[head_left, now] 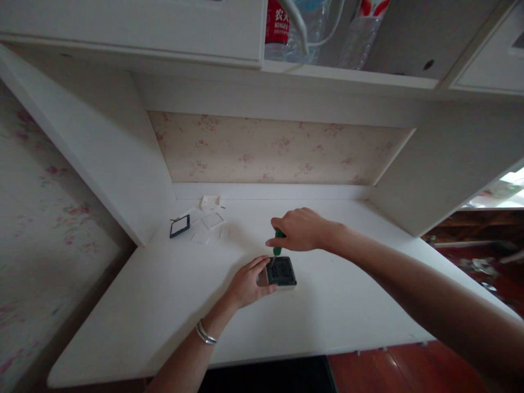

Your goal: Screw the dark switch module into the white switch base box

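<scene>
A small square dark device (281, 271) lies on the white desk (172, 305) near the middle. My left hand (248, 282) grips its left edge, fingers curled round it, a silver bracelet on the wrist. My right hand (301, 229) is closed round a green-handled screwdriver (278, 242), held upright with its tip down on the device's upper left corner.
At the back left of the desk lie a black square frame (179, 226), several clear or white flat pieces (212, 220) and a small white block (210, 201). Water bottles (286, 27) stand on the shelf above. Side panels wall in the desk left and right.
</scene>
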A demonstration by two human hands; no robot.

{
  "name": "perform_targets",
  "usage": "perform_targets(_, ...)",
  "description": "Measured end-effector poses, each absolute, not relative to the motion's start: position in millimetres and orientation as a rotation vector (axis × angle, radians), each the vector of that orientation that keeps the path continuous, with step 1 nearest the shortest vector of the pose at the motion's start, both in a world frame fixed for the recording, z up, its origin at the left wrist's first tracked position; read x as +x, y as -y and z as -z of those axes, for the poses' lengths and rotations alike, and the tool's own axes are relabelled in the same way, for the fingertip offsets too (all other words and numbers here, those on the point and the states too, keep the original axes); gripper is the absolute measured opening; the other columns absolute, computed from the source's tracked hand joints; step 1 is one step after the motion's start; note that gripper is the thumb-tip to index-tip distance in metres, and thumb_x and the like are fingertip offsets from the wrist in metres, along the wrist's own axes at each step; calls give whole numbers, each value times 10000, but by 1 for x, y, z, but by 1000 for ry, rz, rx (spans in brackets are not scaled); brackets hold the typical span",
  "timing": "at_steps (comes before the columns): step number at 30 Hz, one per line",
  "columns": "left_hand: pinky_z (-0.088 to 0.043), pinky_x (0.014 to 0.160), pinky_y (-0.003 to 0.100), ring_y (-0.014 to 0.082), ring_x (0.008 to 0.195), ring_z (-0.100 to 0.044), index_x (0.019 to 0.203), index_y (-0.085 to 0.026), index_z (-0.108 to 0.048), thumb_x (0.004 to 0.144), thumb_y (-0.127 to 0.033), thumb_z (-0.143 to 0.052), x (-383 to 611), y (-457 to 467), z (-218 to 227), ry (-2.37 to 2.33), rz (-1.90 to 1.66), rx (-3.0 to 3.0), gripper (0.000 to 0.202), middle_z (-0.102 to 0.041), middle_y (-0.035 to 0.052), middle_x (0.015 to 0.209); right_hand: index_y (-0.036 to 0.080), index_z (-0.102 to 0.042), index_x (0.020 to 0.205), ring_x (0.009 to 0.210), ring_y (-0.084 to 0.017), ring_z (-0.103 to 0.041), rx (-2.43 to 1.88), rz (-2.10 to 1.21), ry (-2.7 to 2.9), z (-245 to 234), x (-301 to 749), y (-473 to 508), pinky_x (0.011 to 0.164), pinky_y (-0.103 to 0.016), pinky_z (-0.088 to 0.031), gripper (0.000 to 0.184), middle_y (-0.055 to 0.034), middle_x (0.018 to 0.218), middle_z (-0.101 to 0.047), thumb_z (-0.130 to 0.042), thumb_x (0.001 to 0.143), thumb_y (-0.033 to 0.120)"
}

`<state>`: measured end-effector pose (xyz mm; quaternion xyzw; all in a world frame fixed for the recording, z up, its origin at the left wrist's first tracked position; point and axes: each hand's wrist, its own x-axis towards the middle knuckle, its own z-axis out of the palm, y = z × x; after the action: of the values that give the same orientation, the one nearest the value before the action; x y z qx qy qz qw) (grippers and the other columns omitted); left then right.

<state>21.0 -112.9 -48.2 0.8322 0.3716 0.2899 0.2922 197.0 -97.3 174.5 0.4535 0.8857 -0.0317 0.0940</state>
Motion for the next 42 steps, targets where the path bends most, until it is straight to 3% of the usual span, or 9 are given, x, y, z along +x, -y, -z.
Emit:
perform_targets(6,-346,1084,342,224,1256,-439,1334,-211,-440,707,-456,-695,22,114,48,-998,-780,2221,720,-451,57,1387,210,-487,1187,886,-203,-615,1175,260,-2736,-177,198,99,679,-270,-414,409,-99,1117,-618,-540,830,400)
perform_targets(11,-352,1079,350,230,1253,-443,1333,-221,-439,706,-452,-696,22,114,47,-1009,-786,2221,716,-441,54,1394,145,-557,1082,853,-284,-624,1433,-35,-2629,-173,195,101,679,-346,-421,535,-158,961,-656,-400,852,602)
perform_targets(15,-364,1070,344,227,1242,-455,1324,-207,-449,702,-468,-695,22,113,48,-1020,-781,2232,718,-463,60,1376,194,-465,1221,901,-202,-619,1168,233,-2807,-175,196,102,726,-289,-427,402,-112,1181,-590,-453,889,420)
perform_targets(17,-365,1068,344,228,1241,-456,1321,-205,-453,699,-472,-697,22,113,49,-1027,-784,2234,720,-467,63,1372,179,-535,1114,905,-210,-618,1143,198,-2800,-176,195,101,725,-285,-424,314,-106,1079,-633,-458,892,388)
perform_targets(20,-354,1077,346,225,1251,-445,1323,-212,-450,701,-466,-696,23,114,49,-1021,-784,2236,716,-453,58,1384,135,-588,980,866,-284,-629,1370,-77,-2666,-175,192,101,685,-334,-423,446,-152,909,-665,-411,881,533)
perform_targets(26,-359,1074,356,235,1249,-450,1317,-218,-458,686,-454,-710,23,113,50,-1048,-770,2224,719,-463,60,1377,209,-470,1193,860,-226,-638,1216,131,-2716,-178,194,103,633,-287,-414,371,-105,1125,-629,-459,878,405)
perform_targets(32,-353,1078,344,226,1247,-448,1319,-216,-453,689,-442,-711,23,114,46,-1008,-783,2210,717,-456,61,1379,144,-574,1006,830,-319,-640,1398,-199,-2535,-180,196,103,637,-353,-418,492,-162,888,-674,-435,831,582)
perform_targets(38,-349,1080,368,236,1252,-440,1319,-223,-453,691,-437,-710,23,114,45,-1015,-778,2180,712,-453,62,1381,235,-533,1122,843,-254,-646,1218,-88,-2635,-182,201,102,629,-300,-413,332,-86,1010,-669,-521,827,386)
perform_targets(42,-354,1075,379,241,1245,-445,1317,-228,-456,680,-439,-719,23,114,46,-1014,-781,2183,722,-464,68,1371,157,-608,1006,839,-310,-644,1353,-207,-2513,-180,199,103,653,-350,-423,485,-157,897,-675,-464,821,581)
